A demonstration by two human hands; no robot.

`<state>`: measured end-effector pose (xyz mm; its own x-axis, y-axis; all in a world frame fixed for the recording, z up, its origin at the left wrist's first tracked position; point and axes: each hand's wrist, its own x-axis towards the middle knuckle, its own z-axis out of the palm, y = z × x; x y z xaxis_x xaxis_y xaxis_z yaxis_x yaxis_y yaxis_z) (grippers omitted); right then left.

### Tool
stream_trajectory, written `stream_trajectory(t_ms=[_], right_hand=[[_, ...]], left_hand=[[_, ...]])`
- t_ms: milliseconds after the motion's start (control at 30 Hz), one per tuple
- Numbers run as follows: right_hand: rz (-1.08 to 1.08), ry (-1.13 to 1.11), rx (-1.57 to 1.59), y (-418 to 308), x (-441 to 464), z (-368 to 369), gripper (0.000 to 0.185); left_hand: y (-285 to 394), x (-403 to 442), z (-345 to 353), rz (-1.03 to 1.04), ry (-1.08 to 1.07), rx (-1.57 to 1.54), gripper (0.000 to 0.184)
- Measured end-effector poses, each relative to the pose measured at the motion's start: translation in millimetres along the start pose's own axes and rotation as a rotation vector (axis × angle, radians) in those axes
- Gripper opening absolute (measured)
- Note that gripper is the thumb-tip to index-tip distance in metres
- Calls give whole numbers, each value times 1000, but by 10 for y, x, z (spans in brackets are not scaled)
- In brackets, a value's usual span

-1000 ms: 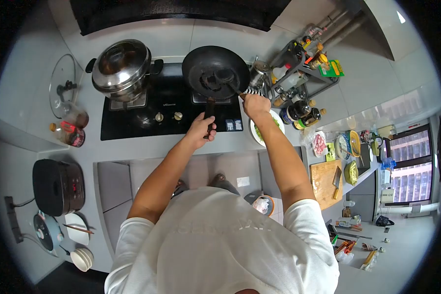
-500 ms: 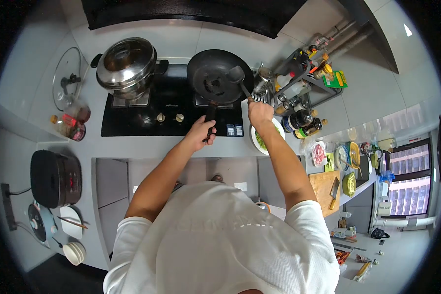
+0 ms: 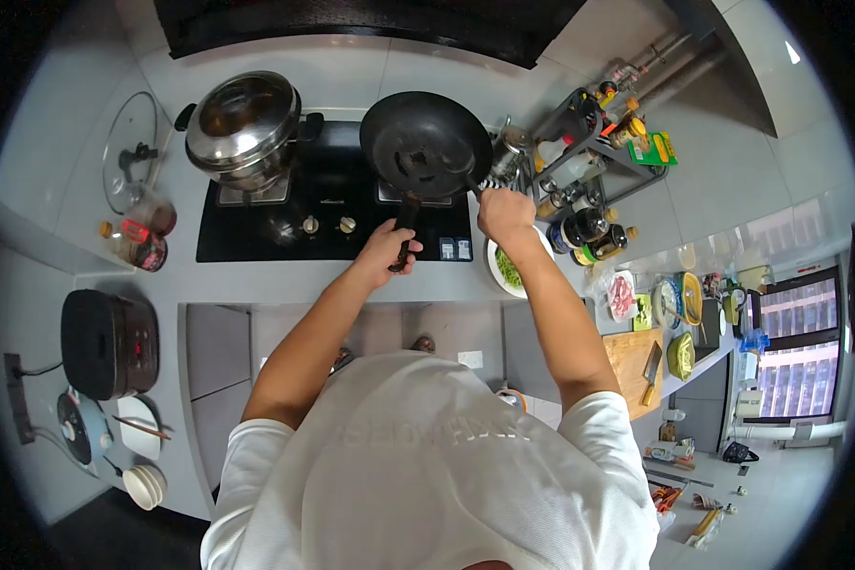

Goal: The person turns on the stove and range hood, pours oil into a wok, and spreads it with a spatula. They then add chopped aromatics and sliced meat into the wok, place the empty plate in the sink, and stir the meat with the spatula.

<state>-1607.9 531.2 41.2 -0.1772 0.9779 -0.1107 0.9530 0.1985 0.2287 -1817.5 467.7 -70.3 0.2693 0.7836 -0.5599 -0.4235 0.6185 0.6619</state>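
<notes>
A black wok (image 3: 423, 133) stands on the right burner of the black stove (image 3: 285, 233), tilted a little, with a dark patch at its bottom. My left hand (image 3: 386, 249) is wrapped round the wok's handle. Close to the wok's right edge, my right hand (image 3: 506, 217) is closed on the handle of a spatula, whose dark head is hard to tell from the black wok. A white plate with green vegetables (image 3: 510, 269) sits on the counter, partly under my right forearm.
A lidded steel pot (image 3: 242, 133) stands on the left burner. Right of the wok are a steel jug (image 3: 513, 150), a rack of bottles (image 3: 594, 142) and a cutting board (image 3: 630, 366) with a knife. A black cooker (image 3: 110, 344) is at the left.
The spatula's head, raised inside the wok half a second ago, has dropped toward the wok's right side. My right hand has shifted slightly; my left hand keeps its hold.
</notes>
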Motion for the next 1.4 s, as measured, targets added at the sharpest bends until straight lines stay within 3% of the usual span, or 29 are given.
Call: stream_trajectory(t_ms=[300, 667, 900, 1000, 1133, 1400], right_hand=[[40, -25, 49, -15, -5, -409, 22], [16, 95, 207, -19, 252, 369, 29], [-95, 106, 195, 49, 155, -80, 34], [-29, -46, 268, 84, 165, -311, 30], [-100, 75, 279, -60, 342, -114, 27], [-15, 12, 107, 55, 315, -436, 24]], left_hand=[[-6, 1, 23, 6, 14, 36, 26], [3, 4, 68, 19, 19, 72, 19], [48, -60, 115, 0, 47, 113, 20], [67, -38, 101, -15, 53, 129, 19], [49, -16, 94, -35, 60, 134, 18], [90, -52, 60, -49, 60, 133, 20]])
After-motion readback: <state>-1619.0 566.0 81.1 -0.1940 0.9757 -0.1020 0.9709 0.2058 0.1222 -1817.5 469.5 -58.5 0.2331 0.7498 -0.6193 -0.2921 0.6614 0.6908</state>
